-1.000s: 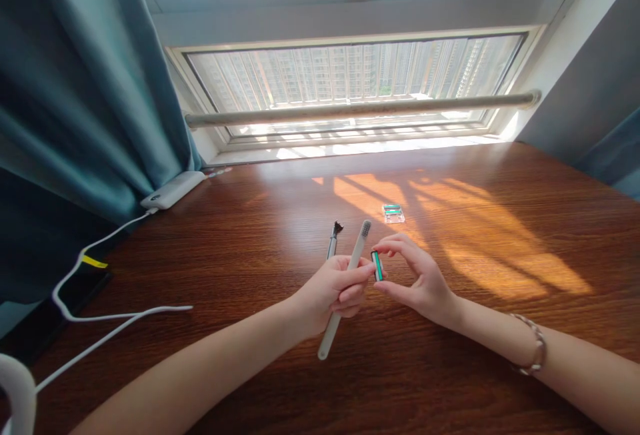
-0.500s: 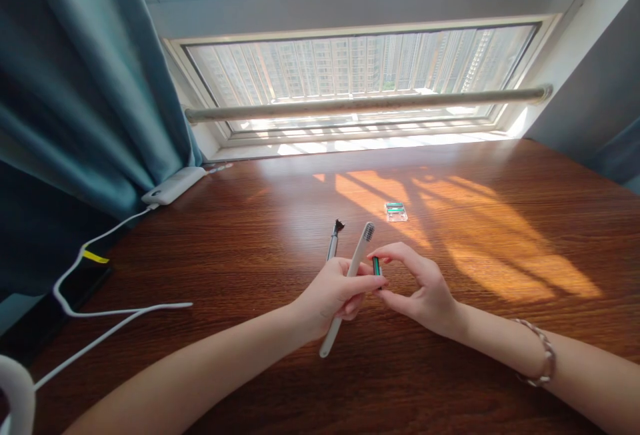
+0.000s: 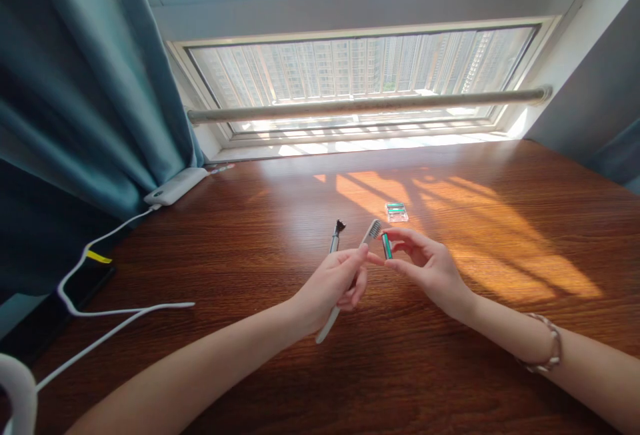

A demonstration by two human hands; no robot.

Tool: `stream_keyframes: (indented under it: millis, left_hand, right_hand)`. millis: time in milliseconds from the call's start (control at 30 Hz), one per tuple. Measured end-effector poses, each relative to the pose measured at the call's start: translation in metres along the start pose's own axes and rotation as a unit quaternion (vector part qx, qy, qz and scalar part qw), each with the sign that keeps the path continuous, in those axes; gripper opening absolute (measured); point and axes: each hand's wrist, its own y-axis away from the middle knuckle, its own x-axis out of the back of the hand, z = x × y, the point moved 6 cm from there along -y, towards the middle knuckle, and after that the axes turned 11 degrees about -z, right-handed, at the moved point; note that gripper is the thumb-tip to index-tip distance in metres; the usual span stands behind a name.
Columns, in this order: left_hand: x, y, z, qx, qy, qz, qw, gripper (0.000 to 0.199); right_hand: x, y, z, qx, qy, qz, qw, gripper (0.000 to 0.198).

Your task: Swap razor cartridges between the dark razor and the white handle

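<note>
My left hand is closed around a pale toothbrush, whose grey-bristled head points up and to the right. Between the thumb and fingers of my right hand is a small razor blade cartridge with a green strip, held by its ends. The brush head is just left of the cartridge; a left fingertip reaches close to the cartridge's lower end. Beyond my left hand lies a razor handle with a dark head end, its lower part hidden by the hand. A clear case with green-striped cartridges lies farther back.
The brown wooden table reaches to the window sill, with sunlit patches on its right. A white device with a white cable stands at the left by the blue curtain. A rail crosses the window.
The right hand has raised the cartridge slightly, turning its green strip more into view. The left thumb has come off the cartridge and now lies along the toothbrush, which has tilted farther right.
</note>
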Motion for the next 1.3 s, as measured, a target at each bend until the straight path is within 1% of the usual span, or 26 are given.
stream_keyframes:
  millis: [67,167,267,400,600,800,1000,1200,1300]
  left_hand:
    - [0.002,0.0,0.008,-0.015,-0.041,0.006,0.999,0.044]
    - [0.007,0.002,0.02,-0.027,-0.136,0.035,0.99,0.038]
    - [0.009,0.004,0.027,-0.024,-0.214,0.053,0.975,0.033]
    - [0.008,0.006,0.031,-0.034,-0.277,0.051,0.959,0.033]
    - [0.013,0.008,0.032,-0.045,-0.283,0.081,0.955,0.034]
    - [0.013,0.009,0.034,-0.056,-0.304,0.088,0.947,0.034]
    - [0.012,0.009,0.035,-0.058,-0.321,0.089,0.941,0.032]
    - [0.013,0.011,0.037,-0.067,-0.321,0.104,0.939,0.032]
    - [0.012,0.01,0.036,-0.065,-0.321,0.099,0.94,0.031]
  right_hand:
    - [0.004,-0.005,0.004,-0.025,-0.073,0.001,0.997,0.035]
    - [0.008,-0.009,0.004,-0.037,-0.145,0.009,0.989,0.034]
    - [0.008,-0.01,0.002,-0.043,-0.176,0.005,0.983,0.036]
    - [0.005,-0.01,0.0,-0.036,-0.184,-0.02,0.982,0.038]
    - [0.008,-0.011,0.005,-0.043,-0.192,-0.007,0.98,0.035]
    - [0.009,-0.011,0.004,-0.046,-0.213,0.0,0.976,0.034]
    - [0.009,-0.01,0.008,-0.056,-0.202,0.007,0.978,0.033]
    - [0.007,-0.009,0.007,-0.052,-0.201,-0.009,0.978,0.032]
    - [0.007,-0.009,0.007,-0.052,-0.203,-0.01,0.978,0.032]
